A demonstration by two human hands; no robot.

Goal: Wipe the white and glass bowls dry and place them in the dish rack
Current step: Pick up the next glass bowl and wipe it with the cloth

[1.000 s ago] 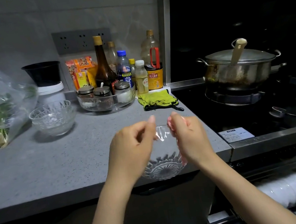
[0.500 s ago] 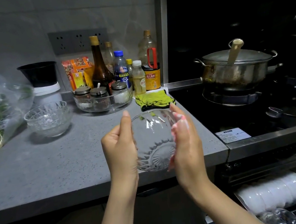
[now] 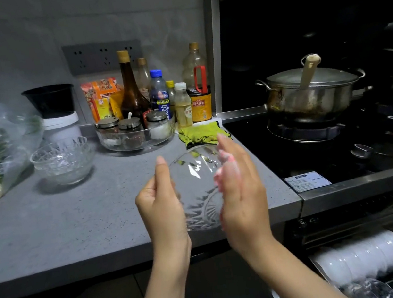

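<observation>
Dark soy sauce bottle with red handle and yellow label [image 3: 198, 105]: red Chinese characters, seem to read 海天酱油. Small pale yellow bottle with white cap [image 3: 183, 106]: round label, characters too small to read. Blue-capped plastic bottle [image 3: 159, 95]: blue label, white lettering unclear. Orange snack packets [image 3: 102, 96]: print blurred. White sticker on black stove top [image 3: 308, 181]: text illegible.

— Where are the hands?
— Both arms reach forward. The left hand [image 3: 160, 205] and right hand [image 3: 241, 188] face each other, fingers up, pressing on something between them.
</observation>
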